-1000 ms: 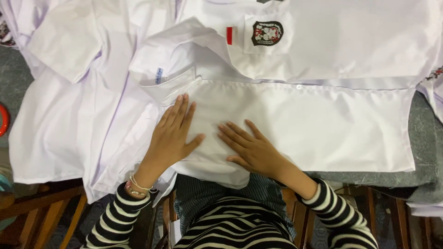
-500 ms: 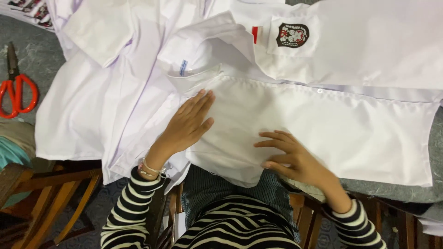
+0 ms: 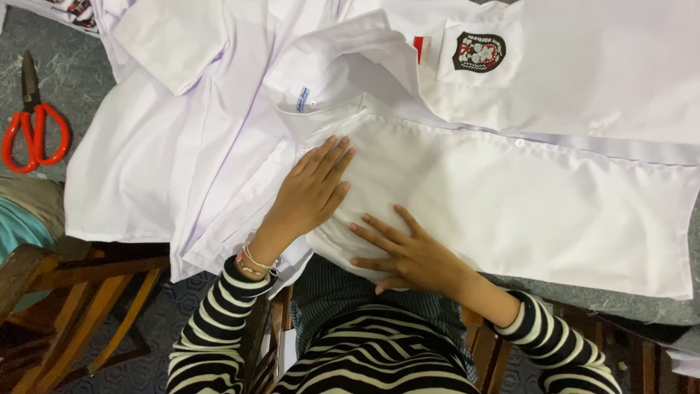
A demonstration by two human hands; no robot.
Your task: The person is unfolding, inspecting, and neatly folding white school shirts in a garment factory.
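Observation:
A white shirt (image 3: 525,197) lies spread flat across a grey table (image 3: 73,95), its collar (image 3: 328,80) at the upper middle and a dark embroidered badge (image 3: 479,52) on the chest pocket. My left hand (image 3: 310,191) rests palm down on the cloth just below the collar, fingers spread and pointing up. Close to the table's near edge, my right hand (image 3: 405,252) lies flat on the shirt's front panel with its fingers pointing left. Neither hand holds anything. Both sleeves are black and white striped.
Red-handled scissors (image 3: 33,124) lie on the table at the far left. A short sleeve (image 3: 164,44) of the shirt lies at the upper left. Wooden chair frames (image 3: 80,292) stand under the table's near edge, with teal and tan cloth (image 3: 22,219) at the left edge.
My right hand has slid left along the front panel, back toward my left hand, after moving right. The view has shifted, bringing the scissors into sight.

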